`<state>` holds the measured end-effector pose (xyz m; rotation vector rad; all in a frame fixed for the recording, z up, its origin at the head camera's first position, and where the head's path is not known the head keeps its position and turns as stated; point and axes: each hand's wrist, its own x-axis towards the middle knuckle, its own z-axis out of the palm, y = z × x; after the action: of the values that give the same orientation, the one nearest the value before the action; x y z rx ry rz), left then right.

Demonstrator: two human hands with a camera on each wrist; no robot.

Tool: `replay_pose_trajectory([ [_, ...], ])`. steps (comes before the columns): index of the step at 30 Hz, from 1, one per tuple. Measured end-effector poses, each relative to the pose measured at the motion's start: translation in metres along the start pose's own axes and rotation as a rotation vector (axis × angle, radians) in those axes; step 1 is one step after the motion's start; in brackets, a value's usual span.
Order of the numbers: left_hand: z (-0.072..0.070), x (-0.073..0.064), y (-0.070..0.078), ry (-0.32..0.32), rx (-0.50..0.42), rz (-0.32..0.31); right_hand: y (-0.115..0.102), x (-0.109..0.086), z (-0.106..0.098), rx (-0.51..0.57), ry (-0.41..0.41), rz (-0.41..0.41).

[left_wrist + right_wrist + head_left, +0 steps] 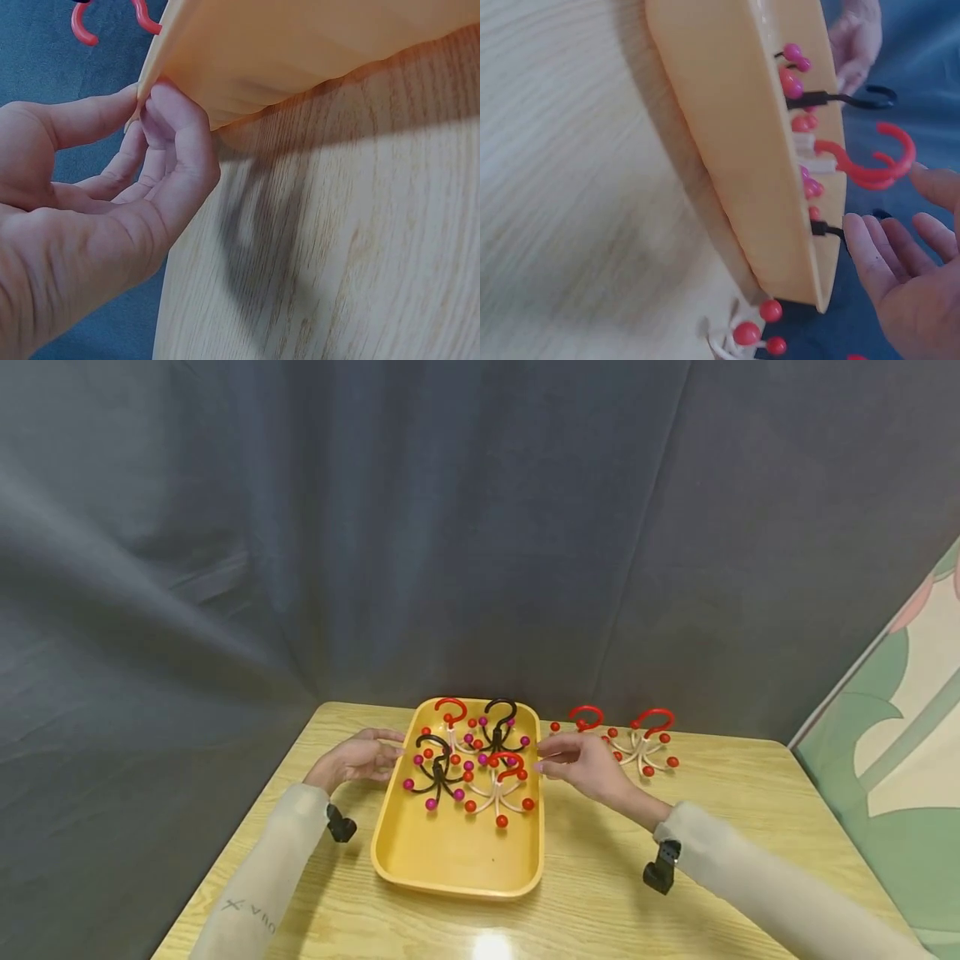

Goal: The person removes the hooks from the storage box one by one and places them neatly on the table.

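A yellow tray (450, 856) stands on the wooden table. Inside it are two black hooks (438, 768) with magenta ball-tipped legs, and two red-topped hooks (497, 788) with white legs and red balls. At the tray's left side, my left hand (362, 757) pinches the rim between thumb and fingers, clearly seen in the left wrist view on the tray wall (285, 52). My right hand (583, 767) is at the opposite rim. In the right wrist view, that hand (915, 281) has thumb and fingers spread apart, its fingertips close to the rim.
Two more red-topped hooks with white legs, one farther right (643, 748) and one partly hidden behind my right hand (587, 717), lie on the table (720, 827) right of the tray. A dark curtain (480, 543) hangs behind the table's far edge.
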<state>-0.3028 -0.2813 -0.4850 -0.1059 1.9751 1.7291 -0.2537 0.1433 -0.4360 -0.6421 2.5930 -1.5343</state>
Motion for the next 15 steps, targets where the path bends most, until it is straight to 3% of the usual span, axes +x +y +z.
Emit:
replay_pose_trajectory([
  [7, 0.001, 0.001, -0.001, -0.002, 0.006, -0.003, 0.003, 0.001, 0.018, -0.029, -0.024, 0.009],
  [15, 0.000, 0.000, 0.001, 0.015, 0.000, 0.000, -0.005, 0.004, 0.023, -0.044, -0.017, 0.020],
])
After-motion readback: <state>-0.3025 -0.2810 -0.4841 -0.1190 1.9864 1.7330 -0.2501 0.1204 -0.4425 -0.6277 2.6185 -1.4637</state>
